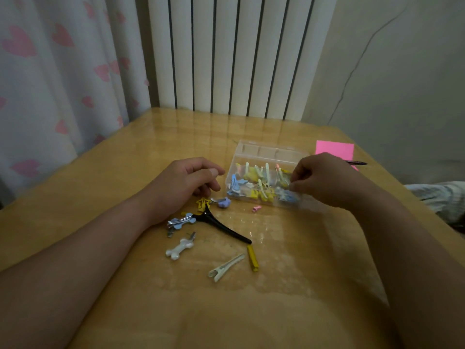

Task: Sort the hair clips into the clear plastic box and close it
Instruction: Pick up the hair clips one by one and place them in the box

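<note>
The clear plastic box [254, 149] stands open on the table, its lid tipped back, with several yellow, blue and white clips inside. My right hand [324, 180] is over the box's right end, fingers curled down among the clips; what they pinch is hidden. My left hand [186, 182] rests on the table left of the box, fingers loosely curled, nothing visibly held. Loose clips lie below it: a long black clip [221, 226], a yellow star clip [202, 203], a purple clip [223, 202], a blue bow clip [180, 222], a white bone clip [180, 248], a cream clip [226, 267], a yellow clip [253, 258] and a tiny pink clip [256, 209].
A pink paper [334, 150] and a pen [356, 162] lie at the table's right edge behind the box. A radiator and a heart-print curtain stand behind the wooden table [276, 311]. Cloth shows at the far right.
</note>
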Demonstrator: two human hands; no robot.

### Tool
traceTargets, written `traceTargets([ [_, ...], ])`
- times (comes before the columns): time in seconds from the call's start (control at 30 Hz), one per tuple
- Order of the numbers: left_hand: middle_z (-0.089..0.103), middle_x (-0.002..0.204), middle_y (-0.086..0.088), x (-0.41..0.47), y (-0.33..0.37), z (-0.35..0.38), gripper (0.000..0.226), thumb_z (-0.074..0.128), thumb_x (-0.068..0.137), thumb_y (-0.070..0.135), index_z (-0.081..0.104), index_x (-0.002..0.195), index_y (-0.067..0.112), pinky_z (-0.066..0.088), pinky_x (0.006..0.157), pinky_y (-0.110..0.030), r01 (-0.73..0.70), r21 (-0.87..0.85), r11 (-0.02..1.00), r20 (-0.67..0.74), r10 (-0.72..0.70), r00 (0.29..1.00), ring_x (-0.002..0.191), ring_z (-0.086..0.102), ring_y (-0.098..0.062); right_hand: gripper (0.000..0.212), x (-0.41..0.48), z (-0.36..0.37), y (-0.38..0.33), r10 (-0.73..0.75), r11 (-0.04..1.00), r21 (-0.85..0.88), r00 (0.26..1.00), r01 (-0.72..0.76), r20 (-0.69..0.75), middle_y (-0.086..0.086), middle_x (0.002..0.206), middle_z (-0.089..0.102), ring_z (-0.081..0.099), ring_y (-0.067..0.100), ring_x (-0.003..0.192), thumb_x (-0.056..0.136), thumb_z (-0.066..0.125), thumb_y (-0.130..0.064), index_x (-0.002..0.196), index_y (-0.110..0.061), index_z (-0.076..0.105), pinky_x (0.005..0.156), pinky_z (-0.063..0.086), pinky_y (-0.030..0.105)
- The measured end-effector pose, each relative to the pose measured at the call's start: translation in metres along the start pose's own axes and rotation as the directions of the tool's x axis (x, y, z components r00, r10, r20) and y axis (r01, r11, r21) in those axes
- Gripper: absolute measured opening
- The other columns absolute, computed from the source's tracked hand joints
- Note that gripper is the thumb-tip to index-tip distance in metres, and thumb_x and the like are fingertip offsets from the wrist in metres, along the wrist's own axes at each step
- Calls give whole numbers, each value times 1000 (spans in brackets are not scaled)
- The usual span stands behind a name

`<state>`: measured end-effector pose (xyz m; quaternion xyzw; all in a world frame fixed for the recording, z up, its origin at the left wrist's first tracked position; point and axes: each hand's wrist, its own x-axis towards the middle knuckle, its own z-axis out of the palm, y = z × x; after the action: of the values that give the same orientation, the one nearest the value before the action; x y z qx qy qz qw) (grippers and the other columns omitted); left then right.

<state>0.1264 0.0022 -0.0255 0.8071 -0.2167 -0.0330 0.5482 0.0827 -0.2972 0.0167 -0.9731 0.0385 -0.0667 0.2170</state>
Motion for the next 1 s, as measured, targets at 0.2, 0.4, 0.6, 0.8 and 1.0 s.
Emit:
traceTargets([
  [0.2,79,98,-6,0,-1,0,24,55,108,18,78,114,22,52,80,-25,7,-10,1000,2,-7,1000,83,69,-12,10,2,9,0,9,998,-67,999,-12,-47,-4,86,71,65,13,78,91,79,-27,86,-25,71,69,54,33],
  [0.4,79,98,-5,1,-1,0,24,55,108,20,78,115,22,53,81,-25,1,0,1000,1,-1,1000,84,70,-13,9,1,8,-3,-21,996,-91,995,12,-94,-6,86,71,66,13,79,95,73,-31,89,-25,72,74,58,37],
  [0.6,79,101,-9,2,-2,0,24,55,108,19,77,116,20,53,76,-20,1,-17,1000,7,-1,1000,83,70,-13,9,-9,8,-27,-180,982,29,968,188,-173,-13,87,68,64,5,80,98,71,-34,98,-25,72,74,57,30],
  [0.8,79,102,-12,3,-3,-3,26,53,108,22,77,117,17,54,81,-28,21,-87,996,-7,-21,1000,85,69,-18,4,-30,27,-62,-362,927,42,920,372,-152,-17,81,63,57,-2,73,98,69,-35,97,-31,70,63,40,20],
  [1.0,75,96,-10,14,-10,-10,36,52,106,31,74,124,9,47,84,-39,104,-412,905,-27,-126,992,83,64,-20,26,-42,62,-93,-638,770,-29,770,637,0,-14,114,70,58,12,103,98,69,-34,123,-35,73,89,51,38],
])
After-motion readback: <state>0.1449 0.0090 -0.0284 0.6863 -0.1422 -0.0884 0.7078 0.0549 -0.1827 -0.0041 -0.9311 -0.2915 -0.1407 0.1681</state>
